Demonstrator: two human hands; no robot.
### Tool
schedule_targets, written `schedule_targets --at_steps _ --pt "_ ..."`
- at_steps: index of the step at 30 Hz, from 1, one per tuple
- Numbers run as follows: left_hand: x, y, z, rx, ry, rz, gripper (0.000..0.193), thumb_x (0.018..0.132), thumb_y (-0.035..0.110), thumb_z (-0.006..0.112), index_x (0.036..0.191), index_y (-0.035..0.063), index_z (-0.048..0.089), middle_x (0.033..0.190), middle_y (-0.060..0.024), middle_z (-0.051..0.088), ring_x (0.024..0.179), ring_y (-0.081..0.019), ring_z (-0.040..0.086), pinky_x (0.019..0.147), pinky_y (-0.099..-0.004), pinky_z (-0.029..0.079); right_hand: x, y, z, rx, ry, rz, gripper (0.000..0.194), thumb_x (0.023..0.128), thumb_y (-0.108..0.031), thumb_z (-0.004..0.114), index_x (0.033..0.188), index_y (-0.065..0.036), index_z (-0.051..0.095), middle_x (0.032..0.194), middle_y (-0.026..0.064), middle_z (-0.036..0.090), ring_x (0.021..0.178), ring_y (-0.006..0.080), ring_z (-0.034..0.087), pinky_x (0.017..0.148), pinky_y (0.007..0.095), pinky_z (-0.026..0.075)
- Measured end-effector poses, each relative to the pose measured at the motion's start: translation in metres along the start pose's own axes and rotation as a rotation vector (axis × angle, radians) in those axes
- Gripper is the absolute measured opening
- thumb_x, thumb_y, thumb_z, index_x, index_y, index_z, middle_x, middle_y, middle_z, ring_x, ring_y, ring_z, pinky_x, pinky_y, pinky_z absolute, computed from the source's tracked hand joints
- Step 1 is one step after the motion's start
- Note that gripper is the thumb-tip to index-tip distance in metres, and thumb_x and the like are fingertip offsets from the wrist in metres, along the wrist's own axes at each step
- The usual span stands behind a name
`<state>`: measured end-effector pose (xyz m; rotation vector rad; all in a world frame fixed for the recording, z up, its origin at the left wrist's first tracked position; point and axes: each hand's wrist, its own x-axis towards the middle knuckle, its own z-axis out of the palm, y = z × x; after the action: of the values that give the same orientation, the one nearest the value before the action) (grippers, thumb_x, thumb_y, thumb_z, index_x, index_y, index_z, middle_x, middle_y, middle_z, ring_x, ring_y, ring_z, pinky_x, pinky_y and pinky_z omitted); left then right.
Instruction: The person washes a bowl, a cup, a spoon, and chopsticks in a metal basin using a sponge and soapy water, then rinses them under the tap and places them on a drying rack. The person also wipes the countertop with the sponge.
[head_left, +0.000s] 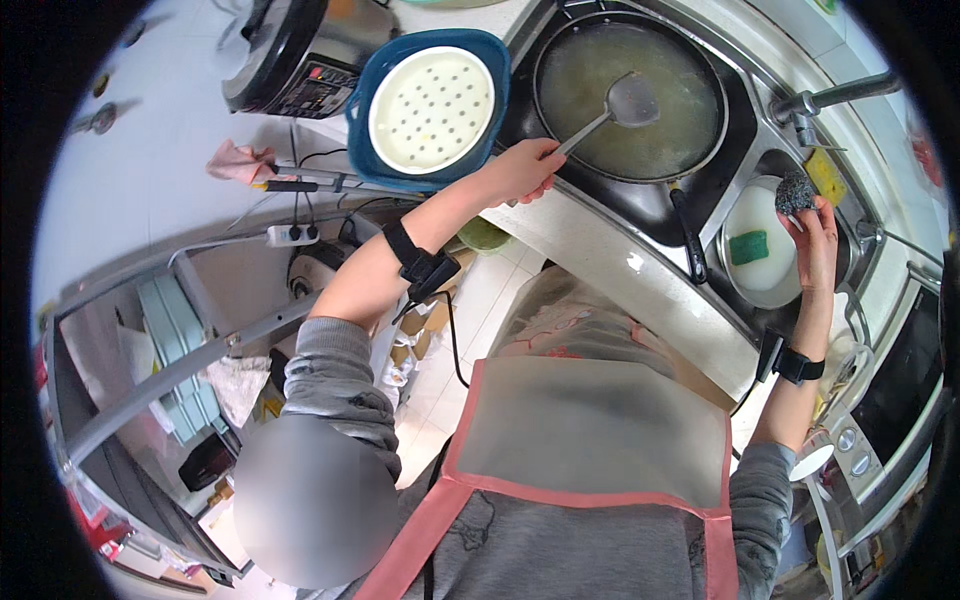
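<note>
My left hand (525, 171) grips the handle of a metal spatula (631, 100), whose flat head is over a large frying pan (559, 131). Cloudy liquid covers the pan's bottom; the pan sits in the large sink basin (645, 206), its black handle (688, 236) pointing toward me. My right hand (814, 247) holds a dark scouring ball (795, 193) above the small sink basin. Below it, a bowl (776, 294) of whitish liquid has a green scouring pad (748, 247) in it. A yellow sponge (825, 177) lies behind my right fingers.
A faucet (832, 97) reaches over the sink from the right. Left of the pan, a white perforated strainer (431, 109) rests in a blue basin (358, 139), beside an electric cooker (307, 67). The counter edge (600, 244) runs before me. A power strip (289, 235) hangs at left.
</note>
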<state>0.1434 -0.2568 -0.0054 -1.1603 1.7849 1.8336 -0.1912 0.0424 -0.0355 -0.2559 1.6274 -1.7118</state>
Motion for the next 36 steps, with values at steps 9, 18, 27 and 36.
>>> schedule_targets --at_steps 9,18,27,36 --pt "-0.063 -0.003 0.009 0.029 0.085 0.004 0.020 0.099 0.023 0.045 0.104 0.0054 0.054 0.062 0.0022 0.046 0.043 -0.0054 0.040 0.038 -0.0221 0.031 -0.003 0.001 0.020 -0.018 -0.176 0.027 0.018 0.087 -0.004 0.057 0.103 -0.009 0.052 0.107 0.0029 0.058 0.092 0.0147 0.061 0.080 0.0307 0.055" --pt "-0.019 -0.016 0.017 -0.260 0.112 0.068 0.020 0.099 0.025 0.047 0.107 0.0086 0.055 0.062 0.0011 0.047 0.044 -0.0077 0.041 0.038 -0.0237 0.029 -0.006 0.014 0.051 -0.108 -0.164 0.045 0.016 0.085 -0.003 0.056 0.098 -0.012 0.052 0.120 0.0006 0.052 0.097 0.0152 0.061 0.073 0.0315 0.057" --pt "0.031 -0.035 -0.004 -0.448 -0.042 0.136 0.014 0.097 0.017 0.046 0.094 0.0032 0.046 0.066 -0.0053 0.051 0.045 -0.0115 0.045 0.039 -0.0267 0.035 0.012 0.016 0.139 -0.291 -0.259 0.117 0.055 0.079 0.003 0.047 0.128 -0.021 0.050 0.118 0.0011 0.051 0.099 0.0135 0.057 0.073 0.0298 0.056" --pt "0.048 -0.047 0.007 -0.644 -0.109 -0.018 0.014 0.097 0.014 0.043 0.109 0.0070 0.043 0.074 -0.0018 0.047 0.049 -0.0080 0.038 0.040 -0.0232 0.027 0.096 0.073 0.187 -1.035 -0.243 -0.128 0.036 0.068 -0.021 0.071 0.102 -0.012 0.067 0.114 0.0171 0.052 0.108 0.0333 0.053 0.095 0.0367 0.044"
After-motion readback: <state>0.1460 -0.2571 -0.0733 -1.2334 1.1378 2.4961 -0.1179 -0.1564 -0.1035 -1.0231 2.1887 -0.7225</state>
